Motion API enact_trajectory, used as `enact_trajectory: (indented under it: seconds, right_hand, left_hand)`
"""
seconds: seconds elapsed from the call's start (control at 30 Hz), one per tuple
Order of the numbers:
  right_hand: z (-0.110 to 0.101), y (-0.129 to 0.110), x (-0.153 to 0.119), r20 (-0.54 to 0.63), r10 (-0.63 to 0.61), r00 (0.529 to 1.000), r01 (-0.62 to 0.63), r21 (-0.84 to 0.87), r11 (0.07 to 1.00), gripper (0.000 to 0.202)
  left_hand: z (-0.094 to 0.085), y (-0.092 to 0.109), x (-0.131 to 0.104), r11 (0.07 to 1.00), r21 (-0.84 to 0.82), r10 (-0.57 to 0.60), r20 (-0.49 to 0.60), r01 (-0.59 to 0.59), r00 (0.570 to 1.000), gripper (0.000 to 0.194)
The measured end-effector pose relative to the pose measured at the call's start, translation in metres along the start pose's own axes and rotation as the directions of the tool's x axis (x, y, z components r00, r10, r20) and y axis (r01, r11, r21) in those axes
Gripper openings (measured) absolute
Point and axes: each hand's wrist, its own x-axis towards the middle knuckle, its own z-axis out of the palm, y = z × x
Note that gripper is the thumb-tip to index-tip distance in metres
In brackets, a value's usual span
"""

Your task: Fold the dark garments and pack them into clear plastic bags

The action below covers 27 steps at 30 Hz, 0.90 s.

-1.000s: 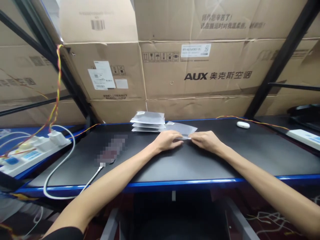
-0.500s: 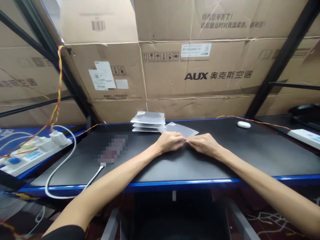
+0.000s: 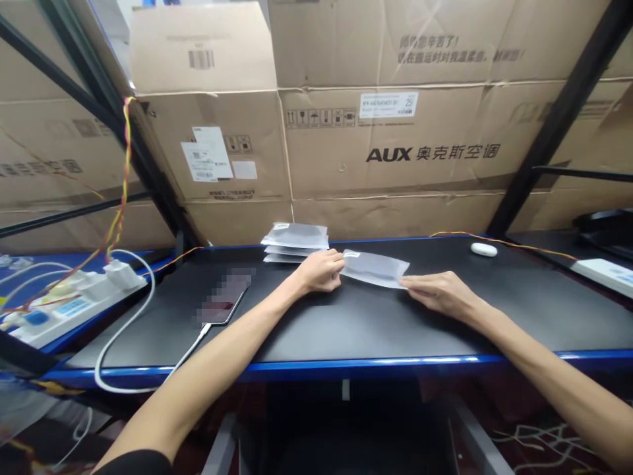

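Note:
Between my two hands is a flat, translucent white plastic bag [image 3: 374, 268] with a small white label near its left end. My left hand [image 3: 322, 271] is closed on the bag's left end. At the lower right corner, my right hand [image 3: 438, 291] pinches the same bag between thumb and fingers. Just behind my left hand stands a stack of similar white bags [image 3: 295, 236], the top one bearing a label too. What the held bag contains, if anything, I cannot make out.
A phone [image 3: 227, 297] on a white cable lies at the left of the black tabletop [image 3: 306, 333]. A white earbud case [image 3: 483, 250] sits at the back right. Power strips [image 3: 74, 307] flank the table. Cardboard [image 3: 430, 178] forms the back wall between black metal posts.
My hands, close together before, are now apart, the right one having moved rightward. The bag is stretched out between them, where earlier its near edge was gathered at my fingertips.

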Motion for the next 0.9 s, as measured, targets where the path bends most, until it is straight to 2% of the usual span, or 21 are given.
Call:
enact_trajectory:
  seconds: [0.13, 0.27, 0.33, 0.47, 0.53, 0.63, 0.7, 0.77, 0.83, 0.9]
  right_hand:
    - [-0.002, 0.006, -0.004, 0.006, 0.042, 0.999, -0.042, -0.006, 0.999, 0.026]
    - [-0.002, 0.007, -0.006, -0.008, 0.079, 0.997, -0.079, 0.026, 0.997, 0.026]
    - [-0.002, 0.005, -0.005, -0.022, 0.092, 0.996, -0.091, 0.048, 0.995, 0.026]
    - [-0.002, -0.004, -0.001, -0.058, 0.075, 0.995, -0.071, 0.080, 0.994, 0.025]
    - [-0.002, -0.007, 0.002, -0.082, 0.063, 0.995, -0.056, 0.086, 0.995, 0.025]
    - [-0.004, -0.012, 0.005, -0.123, 0.065, 0.990, -0.055, 0.088, 0.995, 0.025]
    - [-0.005, -0.014, 0.007, -0.184, 0.084, 0.979, -0.075, 0.052, 0.996, 0.024]
    - [-0.005, -0.015, 0.008, -0.223, 0.111, 0.969, -0.113, 0.002, 0.994, 0.025]
    - [-0.003, -0.018, 0.008, -0.191, 0.129, 0.973, -0.135, -0.020, 0.991, 0.026]
    - [0.001, -0.021, 0.010, -0.110, 0.127, 0.986, -0.129, -0.014, 0.992, 0.026]
  left_hand:
    - [-0.009, -0.006, -0.003, 0.998, 0.052, -0.043, 0.057, 0.040, 0.997, 0.009]
    - [-0.012, -0.002, -0.006, 0.997, 0.058, -0.059, 0.026, 0.057, 0.998, 0.012]
    - [-0.010, 0.005, -0.004, 0.998, 0.026, -0.065, -0.021, 0.065, 0.998, 0.022]
    - [-0.001, 0.025, 0.006, 0.998, -0.001, -0.062, -0.077, 0.062, 0.995, 0.058]
    - [0.001, 0.034, 0.011, 0.998, 0.021, -0.055, -0.041, 0.056, 0.998, 0.056]
    - [-0.007, 0.041, 0.014, 0.996, 0.058, -0.072, 0.003, 0.071, 0.997, 0.038]
    - [-0.019, 0.041, 0.012, 0.992, 0.093, -0.080, -0.046, 0.084, 0.996, 0.033]
    - [-0.034, 0.035, 0.008, 0.988, 0.115, -0.084, -0.163, 0.103, 0.983, 0.033]
    - [-0.048, 0.024, 0.004, 0.984, 0.101, -0.112, -0.296, 0.148, 0.949, 0.036]
    - [-0.058, 0.009, -0.001, 0.976, 0.068, -0.166, -0.373, 0.205, 0.913, 0.037]
